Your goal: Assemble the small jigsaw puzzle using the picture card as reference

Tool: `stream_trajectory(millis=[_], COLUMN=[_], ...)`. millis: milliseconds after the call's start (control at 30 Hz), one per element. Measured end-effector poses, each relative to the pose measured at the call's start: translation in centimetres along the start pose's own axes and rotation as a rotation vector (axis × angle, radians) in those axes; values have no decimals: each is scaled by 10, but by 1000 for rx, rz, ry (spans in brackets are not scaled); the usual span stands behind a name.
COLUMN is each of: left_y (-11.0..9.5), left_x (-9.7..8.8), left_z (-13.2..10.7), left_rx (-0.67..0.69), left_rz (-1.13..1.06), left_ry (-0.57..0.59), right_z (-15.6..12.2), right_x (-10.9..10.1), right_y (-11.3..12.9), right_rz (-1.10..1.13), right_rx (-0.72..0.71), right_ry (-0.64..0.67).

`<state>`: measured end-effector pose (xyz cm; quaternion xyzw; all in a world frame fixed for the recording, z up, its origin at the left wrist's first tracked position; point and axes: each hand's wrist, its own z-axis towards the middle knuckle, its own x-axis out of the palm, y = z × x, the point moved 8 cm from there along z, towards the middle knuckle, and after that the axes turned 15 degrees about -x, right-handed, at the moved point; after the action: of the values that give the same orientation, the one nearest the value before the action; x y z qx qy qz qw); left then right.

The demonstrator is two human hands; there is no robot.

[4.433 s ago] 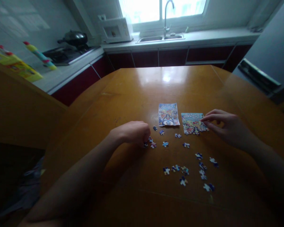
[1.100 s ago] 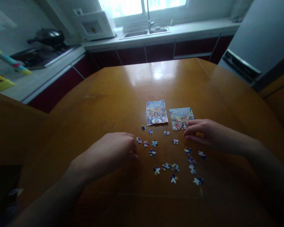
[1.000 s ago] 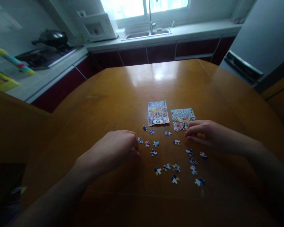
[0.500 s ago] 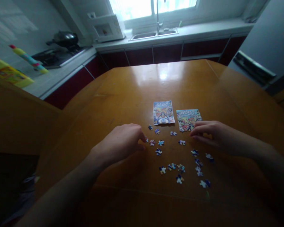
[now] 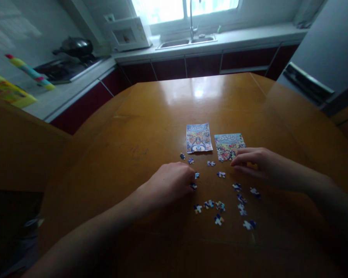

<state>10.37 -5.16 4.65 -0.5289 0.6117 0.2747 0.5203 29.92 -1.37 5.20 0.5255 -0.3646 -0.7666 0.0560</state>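
Note:
My left hand (image 5: 172, 181) is low over the table, its fingers curled down beside a dark blue and white jigsaw piece (image 5: 193, 187). A light blue piece (image 5: 197, 175) shows just past its knuckles. Whatever is under those fingers is hidden. My right hand (image 5: 252, 162) is at the lower right corner of a colourful picture sheet (image 5: 229, 144), with thumb and fingers bent close together. Anything between them is too small to make out. Left of that sheet lies a creased picture sheet (image 5: 199, 139) with a penguin-like face.
Several loose jigsaw pieces (image 5: 218, 219) lie nearer me, with others at the right (image 5: 242, 199). They rest on a brown wooden table (image 5: 150, 108). Beyond it are a counter with a sink (image 5: 174, 43), a microwave (image 5: 129, 35) and a pan on a stove (image 5: 77, 47).
My left hand has moved right and slightly toward me, now covering the reddish piece that was visible beside it. My right hand keeps nearly the same place. The view has shifted slightly.

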Motion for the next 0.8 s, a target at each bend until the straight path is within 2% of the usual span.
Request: stream_trajectory(millis=[100,233,333,467,600,700,800], left_y=[-2,-8,-12,-19,-25,-27,-27], left_x=[5,4,2,-1,-5,-11,-15], left_z=[3,5,7,9,13,14,13], left_rx=[34,77,99,183,241,278,324], left_rz=[67,62,20,-118,-257,-311,-340], left_ry=[55,67,51,2,-62,-158,-242], right_z=[1,2,3,8,12,14,14], right_x=[-1,8,18,39,56,60,56], right_y=[0,7,19,33,29,23,19], right_rz=[5,-72,-129,46,315,475,546], right_rx=[3,55,160,232,298,322,345], right_ry=[8,21,-85,-270,-377,-445,-496])
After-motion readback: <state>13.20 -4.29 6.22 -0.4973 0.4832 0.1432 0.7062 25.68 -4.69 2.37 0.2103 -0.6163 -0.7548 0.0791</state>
